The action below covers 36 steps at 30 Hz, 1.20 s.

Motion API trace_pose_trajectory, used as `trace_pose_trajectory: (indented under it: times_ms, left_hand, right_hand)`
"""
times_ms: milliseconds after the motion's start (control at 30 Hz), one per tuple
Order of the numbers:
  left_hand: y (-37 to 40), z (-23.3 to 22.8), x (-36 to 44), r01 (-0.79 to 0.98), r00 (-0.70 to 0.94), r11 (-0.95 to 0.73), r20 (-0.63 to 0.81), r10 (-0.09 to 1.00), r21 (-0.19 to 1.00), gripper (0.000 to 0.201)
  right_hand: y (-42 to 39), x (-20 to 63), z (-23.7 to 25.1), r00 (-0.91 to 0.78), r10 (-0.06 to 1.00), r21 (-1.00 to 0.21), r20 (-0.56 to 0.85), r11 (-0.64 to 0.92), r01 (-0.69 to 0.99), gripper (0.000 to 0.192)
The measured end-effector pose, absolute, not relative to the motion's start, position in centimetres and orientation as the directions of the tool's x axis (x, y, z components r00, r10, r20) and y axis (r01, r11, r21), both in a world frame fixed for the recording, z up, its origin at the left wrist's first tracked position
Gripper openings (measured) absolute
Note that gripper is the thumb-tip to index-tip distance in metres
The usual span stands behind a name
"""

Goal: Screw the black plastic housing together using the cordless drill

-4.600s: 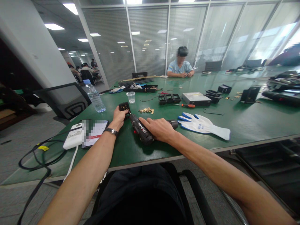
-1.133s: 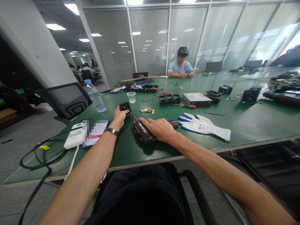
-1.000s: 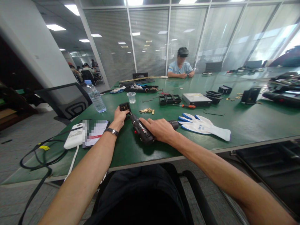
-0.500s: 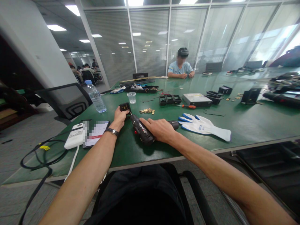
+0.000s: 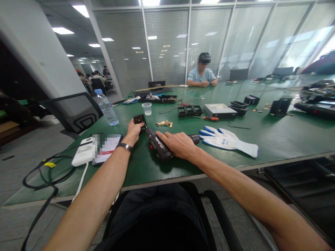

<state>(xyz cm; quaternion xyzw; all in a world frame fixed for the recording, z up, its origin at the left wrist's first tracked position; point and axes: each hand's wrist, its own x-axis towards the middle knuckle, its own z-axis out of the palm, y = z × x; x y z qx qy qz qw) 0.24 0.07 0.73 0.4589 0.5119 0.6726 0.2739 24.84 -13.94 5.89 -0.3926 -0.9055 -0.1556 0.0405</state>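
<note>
- Our left hand (image 5: pixel 134 131) clamps a small black plastic block (image 5: pixel 139 120), pressed down on the green table (image 5: pixel 274 136) near its front edge.
- Our right hand (image 5: pixel 177 143) is wrapped around a black electric screwdriver (image 5: pixel 157 145), tip at the block.
- White-and-blue work gloves (image 5: pixel 226 139) lie just beside the right hand.

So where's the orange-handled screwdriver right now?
The orange-handled screwdriver lies flat on the green table, right of centre in the head view, just in front of the grey flat box and beyond the white-and-blue gloves.
</note>
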Motion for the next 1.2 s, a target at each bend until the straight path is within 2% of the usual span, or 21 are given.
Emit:
trace_pose_trajectory:
  times_ms: [467, 1200]
  left_hand:
    - [0.13, 0.69, 0.18, 0.128, -0.439, -0.315, 0.338, 0.832, 0.941, 0.035]
    - [0.14, 0.69, 0.23, 0.105, -0.436, -0.320, 0.333, 0.836, 0.941, 0.035]
  right_hand:
    - [-13.96, 24.81, 5.95, -0.688, 0.704, 0.255, 0.178, 0.642, 0.723, 0.067]
    - [-13.68, 24.96, 5.49, -0.701, 0.672, 0.245, 0.239, 0.657, 0.713, 0.065]
